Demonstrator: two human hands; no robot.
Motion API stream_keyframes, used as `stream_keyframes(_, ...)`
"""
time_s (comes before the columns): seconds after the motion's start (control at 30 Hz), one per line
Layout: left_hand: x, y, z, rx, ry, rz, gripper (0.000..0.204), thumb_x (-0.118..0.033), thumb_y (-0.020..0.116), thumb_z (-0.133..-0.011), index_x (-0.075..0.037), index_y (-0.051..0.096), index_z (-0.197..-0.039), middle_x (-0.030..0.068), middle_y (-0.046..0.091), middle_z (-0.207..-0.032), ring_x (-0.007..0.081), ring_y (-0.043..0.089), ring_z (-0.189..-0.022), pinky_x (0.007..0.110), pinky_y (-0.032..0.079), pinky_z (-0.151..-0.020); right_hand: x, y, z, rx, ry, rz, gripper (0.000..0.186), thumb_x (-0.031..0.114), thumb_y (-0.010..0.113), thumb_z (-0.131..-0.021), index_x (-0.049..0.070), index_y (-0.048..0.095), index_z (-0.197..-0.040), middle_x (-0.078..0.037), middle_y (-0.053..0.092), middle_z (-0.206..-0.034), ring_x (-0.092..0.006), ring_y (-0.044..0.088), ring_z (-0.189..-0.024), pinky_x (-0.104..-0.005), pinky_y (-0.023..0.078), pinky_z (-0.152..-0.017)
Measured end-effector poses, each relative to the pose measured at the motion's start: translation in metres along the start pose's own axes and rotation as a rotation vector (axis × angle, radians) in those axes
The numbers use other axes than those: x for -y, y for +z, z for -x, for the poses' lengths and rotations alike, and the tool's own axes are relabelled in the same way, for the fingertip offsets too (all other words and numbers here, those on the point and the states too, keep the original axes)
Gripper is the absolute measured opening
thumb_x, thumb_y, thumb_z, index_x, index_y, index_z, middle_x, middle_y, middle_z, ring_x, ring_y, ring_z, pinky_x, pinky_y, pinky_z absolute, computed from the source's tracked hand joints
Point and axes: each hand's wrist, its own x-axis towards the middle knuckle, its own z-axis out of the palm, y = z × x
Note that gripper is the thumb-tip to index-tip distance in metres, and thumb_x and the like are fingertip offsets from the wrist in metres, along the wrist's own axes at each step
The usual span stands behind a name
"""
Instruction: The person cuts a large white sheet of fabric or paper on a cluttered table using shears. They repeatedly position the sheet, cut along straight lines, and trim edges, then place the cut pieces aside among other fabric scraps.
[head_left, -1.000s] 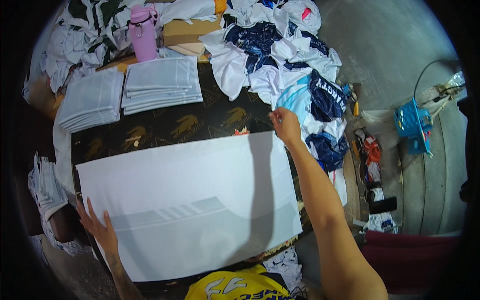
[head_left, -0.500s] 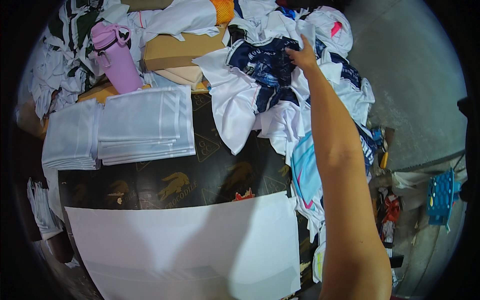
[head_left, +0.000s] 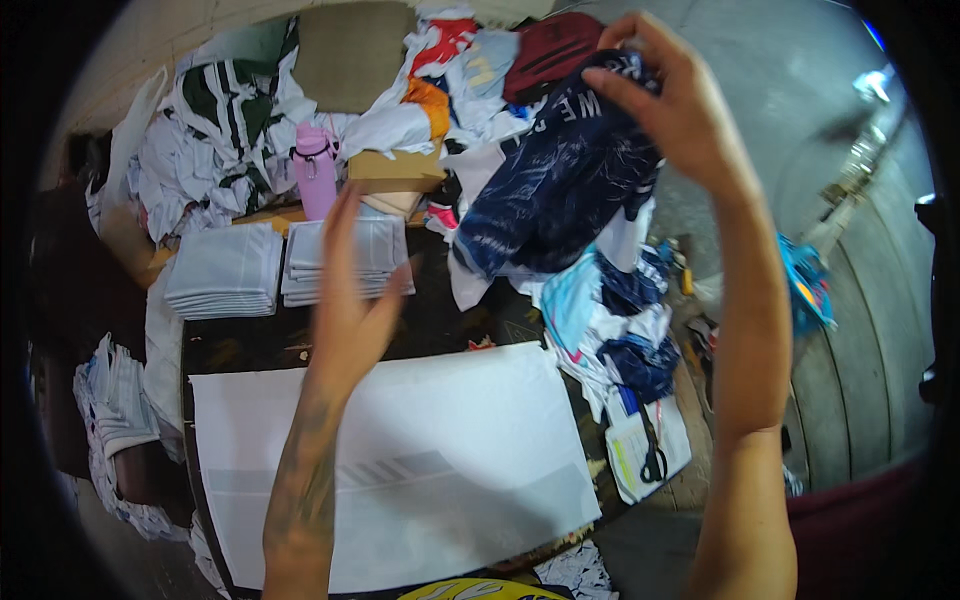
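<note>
My right hand (head_left: 668,105) is raised at the upper right, fingers closed on navy printed fabric (head_left: 540,175) that hangs down to the left with white parts attached. My left hand (head_left: 358,290) is slightly blurred in the middle, thumb and fingers apart, in front of two folded stacks of pale grey fabric (head_left: 220,255) at the back of the dark table (head_left: 250,342). A large white sheet (head_left: 450,440) with grey shapes lies flat beneath my arms, partly covered by them.
A pink bottle (head_left: 315,180), cardboard box (head_left: 390,173) and mixed cloth heap (head_left: 205,150) are at the back. Garment pieces (head_left: 635,365) and scissors (head_left: 654,460) lie at the right edge, a blue plastic basket (head_left: 808,280) beyond. More folded cloth (head_left: 120,400) lies left.
My right hand moved up to the pile, took the navy fabric and lifted it. My left hand rose from the sheet's left edge toward the middle. The view has shifted.
</note>
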Motion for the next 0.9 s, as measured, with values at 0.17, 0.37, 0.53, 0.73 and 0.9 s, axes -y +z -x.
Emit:
stream_keyframes(0.17, -0.176, 0.027, -0.166, 0.619, 0.251, 0.612, 0.048, -0.045, 0.065, -0.108, 0.000, 0.074, -0.122, 0.0068, 0.076, -0.104, 0.0185, 0.070, -0.096, 0.038, 0.056, -0.090, 0.134, -0.189, 0.005, 0.075, 0.334, 0.075, 0.025, 0.020, 0.081, -0.098, 0.010, 0.066, -0.116, 0.000, 0.070, -0.085, -0.0076, 0.062, -0.074, -0.0250, 0.047, -0.066)
stream_keyframes(0.37, -0.298, -0.132, -0.204, -0.026, 0.613, -0.262, 0.043, -0.039, 0.059, -0.113, 0.000, 0.069, -0.128, 0.0206, 0.070, -0.125, 0.0314, 0.066, -0.117, 0.041, 0.051, -0.106, 0.149, -0.226, 0.151, 0.558, 0.554, 0.144, 0.078, 0.045, 0.100, -0.075, -0.002, 0.068, -0.128, -0.013, 0.074, -0.110, -0.0268, 0.070, -0.111, -0.0413, 0.055, -0.098)
stream_keyframes(0.53, -0.288, -0.299, -0.137, 0.124, 0.212, -0.696, 0.049, -0.031, 0.069, -0.106, -0.002, 0.060, -0.144, 0.0201, 0.067, -0.135, 0.0289, 0.062, -0.129, 0.038, 0.046, -0.115, 0.130, -0.242, 0.261, 0.316, 0.529, -0.096, 0.038, 0.028, 0.085, -0.095, 0.002, 0.079, -0.121, -0.007, 0.079, -0.102, -0.0145, 0.070, -0.092, -0.0352, 0.056, -0.086)
stream_keyframes(0.73, -0.329, -0.233, 0.057, 0.421, 0.298, -0.678, 0.074, -0.031, 0.083, -0.097, -0.002, 0.052, -0.157, 0.0213, 0.058, -0.155, 0.0298, 0.051, -0.148, 0.041, 0.037, -0.124, 0.191, -0.183, 0.321, -0.056, 0.421, -0.764, 0.034, 0.022, 0.065, -0.108, 0.007, 0.068, -0.138, -0.005, 0.076, -0.120, -0.0124, 0.071, -0.103, -0.0302, 0.057, -0.090)
stream_keyframes(0.9, -0.338, -0.144, 0.205, 0.627, -0.329, -0.139, 0.045, -0.035, 0.079, -0.102, 0.000, 0.071, -0.130, 0.0099, 0.074, -0.116, 0.0182, 0.070, -0.103, 0.036, 0.057, -0.091, 0.310, -0.100, 0.363, -0.356, 0.205, -0.832, 0.050, 0.028, 0.074, -0.101, 0.002, 0.058, -0.140, -0.017, 0.071, -0.122, -0.0244, 0.071, -0.110, -0.0360, 0.057, -0.097)
